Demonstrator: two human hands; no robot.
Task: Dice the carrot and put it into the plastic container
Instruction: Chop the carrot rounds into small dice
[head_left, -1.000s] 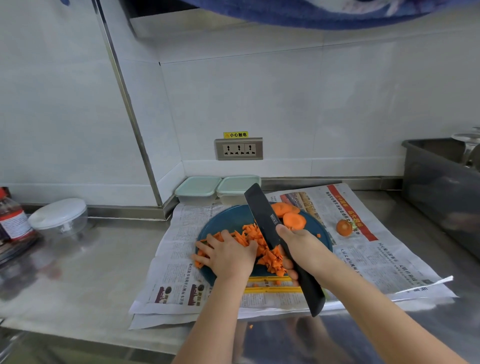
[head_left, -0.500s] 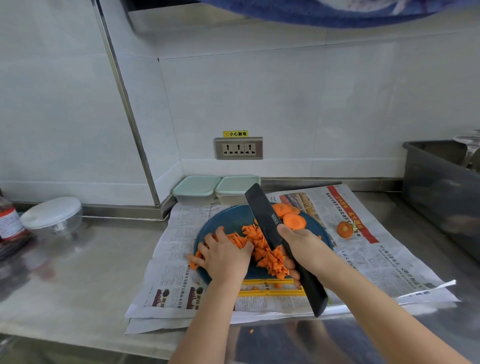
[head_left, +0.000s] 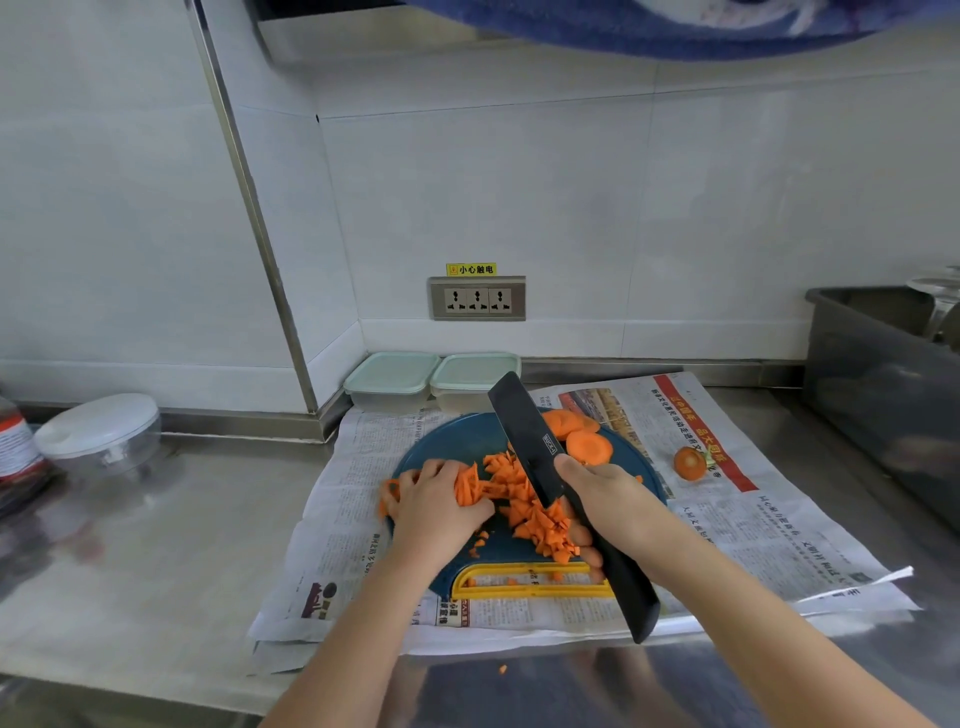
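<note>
Two lidded plastic containers (head_left: 431, 376) stand by the wall (head_left: 571, 208) behind the board (head_left: 457, 436). Left hand (head_left: 441, 506) fingers curl round diced carrot (head_left: 470, 488) at its left edge; right hand (head_left: 610, 501) fingers clamp the knife (head_left: 524, 428). Steel bench (head_left: 156, 519) stretches leftward.

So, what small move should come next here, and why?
Probably draw the left hand toward the knife, pressing the diced carrot into one heap against it. The pieces lie scattered on the cutting board between both hands; the right hand holds the knife beside them. Both plastic containers have lids on, so lifting seems too early.
</note>
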